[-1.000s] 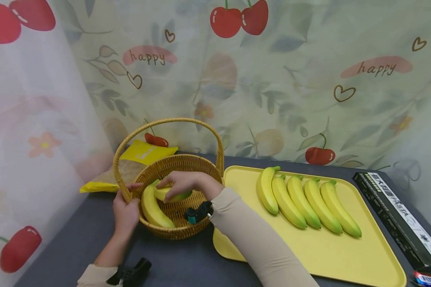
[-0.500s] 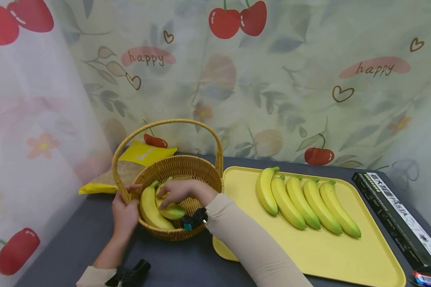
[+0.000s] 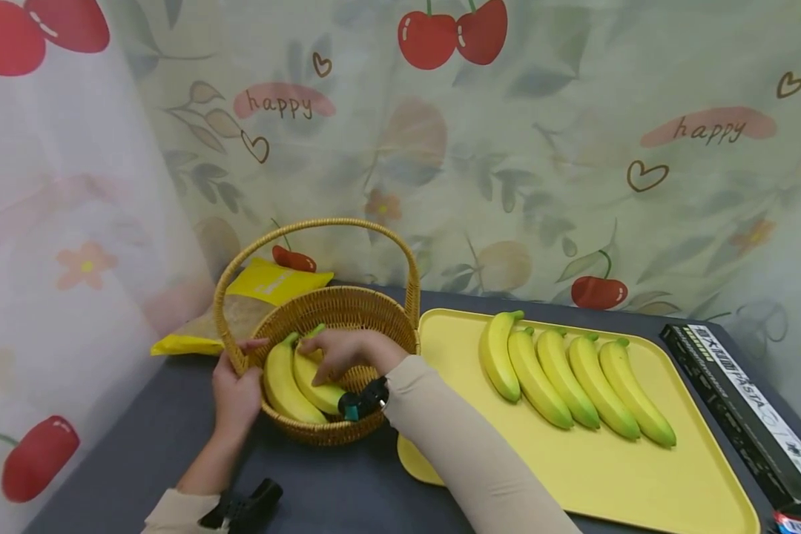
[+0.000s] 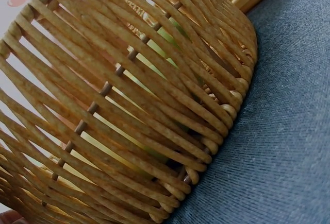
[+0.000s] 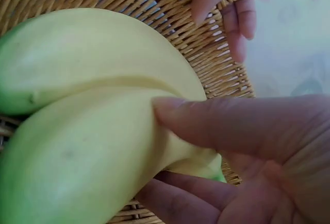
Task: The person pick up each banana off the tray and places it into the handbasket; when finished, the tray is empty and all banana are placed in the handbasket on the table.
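Note:
A wicker basket (image 3: 347, 308) with a tall hoop handle stands on the dark cloth. My left hand (image 3: 236, 397) grips its left rim at the foot of the handle; some of those fingers (image 5: 238, 28) show over the edge in the right wrist view. Inside, one banana (image 3: 283, 386) lies against the left wall. Beside it is a second banana (image 5: 82, 157), which my right hand (image 3: 357, 350) pinches between thumb and fingers near its stem end. These two bananas touch along their sides. The left wrist view has mostly the basket's woven outer wall (image 4: 129, 90).
On the right lies a yellow tray (image 3: 614, 486) bearing several bananas (image 3: 537, 378) in a slanted row. A long black box (image 3: 741, 415) flanks the tray. Behind the basket's left side rests a yellow bag (image 3: 277, 282). A printed curtain (image 3: 467, 163) hangs at the back.
The banana in my right hand has turned from lying crosswise to lying alongside the first one, lower in the basket. My left hand keeps its hold on the rim.

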`<state>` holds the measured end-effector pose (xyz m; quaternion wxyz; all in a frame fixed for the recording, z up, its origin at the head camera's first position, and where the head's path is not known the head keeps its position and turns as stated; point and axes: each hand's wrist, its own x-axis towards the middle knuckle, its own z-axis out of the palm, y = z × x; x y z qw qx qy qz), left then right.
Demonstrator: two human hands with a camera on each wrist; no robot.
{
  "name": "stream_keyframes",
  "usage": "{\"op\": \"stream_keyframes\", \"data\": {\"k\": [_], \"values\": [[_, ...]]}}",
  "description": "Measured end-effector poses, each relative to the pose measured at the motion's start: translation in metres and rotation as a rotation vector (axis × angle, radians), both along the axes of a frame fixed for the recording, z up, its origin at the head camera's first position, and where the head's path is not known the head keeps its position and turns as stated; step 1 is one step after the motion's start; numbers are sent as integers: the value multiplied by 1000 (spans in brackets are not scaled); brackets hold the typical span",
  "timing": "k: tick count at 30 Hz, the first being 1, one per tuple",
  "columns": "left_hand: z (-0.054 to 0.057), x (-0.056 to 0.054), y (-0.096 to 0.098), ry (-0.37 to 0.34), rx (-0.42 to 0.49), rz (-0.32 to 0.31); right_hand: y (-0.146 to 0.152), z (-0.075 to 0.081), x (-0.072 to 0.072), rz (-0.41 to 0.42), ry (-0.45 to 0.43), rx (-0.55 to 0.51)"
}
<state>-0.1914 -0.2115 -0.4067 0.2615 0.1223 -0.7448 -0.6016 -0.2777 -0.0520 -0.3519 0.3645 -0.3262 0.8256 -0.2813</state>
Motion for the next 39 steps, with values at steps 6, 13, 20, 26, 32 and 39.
{"op": "stream_keyframes", "data": {"k": [6, 13, 20, 26, 32, 39], "values": [[3, 1, 1, 1, -13, 0, 1, -5, -1, -52, -44, -14], [3, 1, 2, -5, -14, -3, 4, -11, -2, -113, -77, -80], [1, 2, 1, -8, -4, -3, 6, -13, 1, -158, -57, -110], [1, 2, 2, -20, -17, -6, 7, -14, 1, -188, -31, -103], [2, 3, 2, -17, -13, 0, 9, -16, -1, -179, 4, -120], [2, 2, 2, -7, 2, 2, 11, -15, -2, -138, -17, -146]]}}
